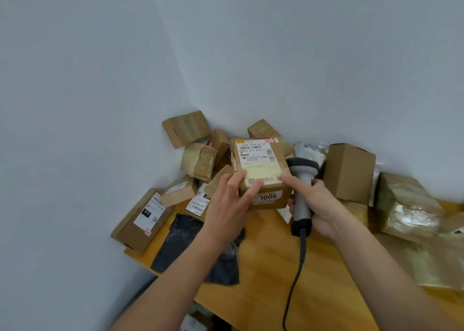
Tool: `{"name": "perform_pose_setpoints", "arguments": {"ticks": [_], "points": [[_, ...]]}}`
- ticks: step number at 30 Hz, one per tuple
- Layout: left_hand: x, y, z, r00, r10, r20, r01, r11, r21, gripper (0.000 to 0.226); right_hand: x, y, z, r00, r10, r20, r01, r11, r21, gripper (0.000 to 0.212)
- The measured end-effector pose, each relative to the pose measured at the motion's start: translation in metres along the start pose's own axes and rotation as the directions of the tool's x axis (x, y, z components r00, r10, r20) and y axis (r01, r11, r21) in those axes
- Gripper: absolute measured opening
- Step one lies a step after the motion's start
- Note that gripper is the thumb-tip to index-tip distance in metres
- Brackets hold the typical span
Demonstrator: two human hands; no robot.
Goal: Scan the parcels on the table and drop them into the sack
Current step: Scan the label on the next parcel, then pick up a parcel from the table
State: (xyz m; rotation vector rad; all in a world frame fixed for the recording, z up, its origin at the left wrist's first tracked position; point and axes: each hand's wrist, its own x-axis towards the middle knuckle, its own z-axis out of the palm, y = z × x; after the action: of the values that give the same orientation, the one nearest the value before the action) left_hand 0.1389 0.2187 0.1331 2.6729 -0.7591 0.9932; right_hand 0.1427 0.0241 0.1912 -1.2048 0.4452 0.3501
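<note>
The left grip (232,200) is holding a brown cardboard box (261,172) marked "1006" above the yellow wooden surface (271,268), while the right grip (319,205) is grasping a smooth grey scanner (301,195) and touching the box.

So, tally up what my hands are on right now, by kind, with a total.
Cardboard parcel, held by left hand: 1
Barcode scanner, gripped by right hand: 1
Total: 2

Matt cardboard parcel (261,172); glossy taped parcel (408,205); smooth wooden table (271,268).
</note>
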Motion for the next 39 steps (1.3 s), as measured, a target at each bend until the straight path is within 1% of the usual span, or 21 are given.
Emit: {"name": "perform_pose_setpoints", "arguments": {"ticks": [1,2,3,4,5,6,7,8,9,10,11,12,13,15,19,21,23,25,28,34,39], "points": [[0.002,0.0,-0.003,0.999,-0.03,0.035,0.032,0.998,-0.048,0.085,0.001,0.0,0.0,1.0,-0.01,-0.007,0.01,1.0,0.009,0.078],[0.006,0.001,-0.007,0.993,-0.09,0.076,0.099,0.987,-0.127,0.086,0.002,-0.001,0.0,0.999,-0.022,-0.024,0.023,1.0,0.012,0.077],[0.01,0.002,-0.011,0.975,-0.179,0.135,0.207,0.949,-0.239,0.086,0.004,-0.002,0.0,0.999,-0.036,-0.039,0.037,0.999,0.014,0.076],[0.015,0.004,-0.015,0.935,-0.289,0.206,0.347,0.868,-0.357,0.085,0.005,-0.004,0.0,0.997,-0.052,-0.048,0.053,0.999,0.015,0.075],[0.02,0.006,-0.019,0.868,-0.411,0.279,0.496,0.745,-0.446,0.083,0.006,-0.006,0.0,0.996,-0.073,-0.05,0.074,0.997,0.014,0.075],[0.025,0.005,-0.023,0.768,-0.526,0.366,0.639,0.594,-0.488,0.084,0.008,-0.007,0.0,0.994,-0.099,-0.047,0.099,0.995,0.006,0.076],[0.03,0.004,-0.026,0.646,-0.598,0.474,0.757,0.421,-0.501,0.085,0.009,-0.008,0.0,0.991,-0.124,-0.044,0.124,0.992,-0.009,0.077],[0.033,0.002,-0.029,0.52,-0.607,0.601,0.837,0.22,-0.502,0.084,0.01,-0.009,0.001,0.989,-0.146,-0.037,0.145,0.989,-0.026,0.077],[0.035,0.0,-0.032,0.42,-0.561,0.713,0.868,0.017,-0.497,0.078,0.011,-0.009,0.001,0.987,-0.159,-0.025,0.158,0.987,-0.039,0.076],[0.036,-0.002,-0.035,0.364,-0.489,0.793,0.856,-0.161,-0.492,0.066,0.011,-0.01,0.001,0.986,-0.165,-0.007,0.165,0.985,-0.049,0.075],[0.036,-0.003,-0.039,0.346,-0.427,0.835,0.828,-0.279,-0.486,0.052,0.011,-0.01,0.002,0.986,-0.166,0.016,0.167,0.984,-0.063,0.074],[0.035,-0.004,-0.042,0.345,-0.389,0.854,0.804,-0.347,-0.483,0.043,0.011,-0.01,0.002,0.985,-0.166,0.039,0.169,0.983,-0.077,0.073],[0.034,-0.006,-0.043,0.345,-0.373,0.861,0.783,-0.393,-0.483,0.04,0.012,-0.01,0.002,0.985,-0.164,0.061,0.169,0.981,-0.092,0.073],[0.03,-0.008,-0.043,0.344,-0.364,0.866,0.756,-0.44,-0.485,0.038,0.014,-0.011,0.002,0.985,-0.152,0.08,0.161,0.979,-0.124,0.072],[0.025,-0.012,-0.04,0.291,-0.43,0.855,0.76,-0.438,-0.479,0.023,0.013,-0.017,0.006,0.993,-0.119,0.018,0.12,0.975,-0.188,0.057],[0.023,-0.015,-0.037,0.263,-0.478,0.838,0.753,-0.442,-0.488,0.029,0.01,-0.023,0.008,0.991,-0.131,0.011,0.131,0.971,-0.2,0.046],[0.02,-0.018,-0.033,0.231,-0.516,0.825,0.727,-0.472,-0.499,0.041,0.004,-0.032,0.009,0.988,-0.148,0.041,0.154,0.965,-0.211,0.036],[0.017,-0.02,-0.028,0.196,-0.55,0.812,0.704,-0.498,-0.507,0.044,-0.003,-0.043,0.011,0.983,-0.163,0.081,0.178,0.955,-0.237,0.031],[0.014,-0.024,-0.022,0.168,-0.577,0.799,0.684,-0.516,-0.516,0.046,-0.019,-0.06,0.013,0.967,-0.195,0.164,0.238,0.919,-0.315,0.028],[0.01,-0.025,-0.019,0.125,-0.62,0.775,0.658,-0.532,-0.532,0.046,-0.054,-0.084,0.013,0.916,-0.232,0.329,0.353,0.854,-0.382,0.028],[0.008,-0.025,-0.019,0.108,-0.633,0.767,0.647,-0.541,-0.538,0.039,-0.076,-0.091,0.008,0.889,-0.254,0.38,0.406,0.823,-0.398,0.024]]}}
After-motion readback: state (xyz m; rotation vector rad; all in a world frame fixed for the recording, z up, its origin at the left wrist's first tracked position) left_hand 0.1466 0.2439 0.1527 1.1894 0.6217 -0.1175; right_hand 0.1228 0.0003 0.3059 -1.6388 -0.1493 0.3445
